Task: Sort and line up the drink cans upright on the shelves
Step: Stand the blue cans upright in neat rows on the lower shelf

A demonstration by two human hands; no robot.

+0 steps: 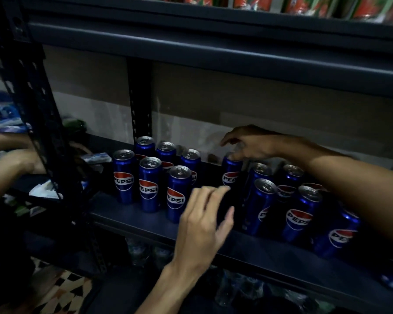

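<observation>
Blurred left hand (202, 219) curled round unidentifiable dark object (224, 207), right hand (247, 145) gripping top of Pepsi can (230, 176)

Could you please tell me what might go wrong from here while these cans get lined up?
1. The right hand grips a Pepsi can only at its top, so it might slip or tip.
2. The right forearm passes low over the right cluster of cans, which stands near the front edge of the shelf. A dip could knock one off.
3. The left hand, blurred, is close beside the front can and might bump it.
</observation>
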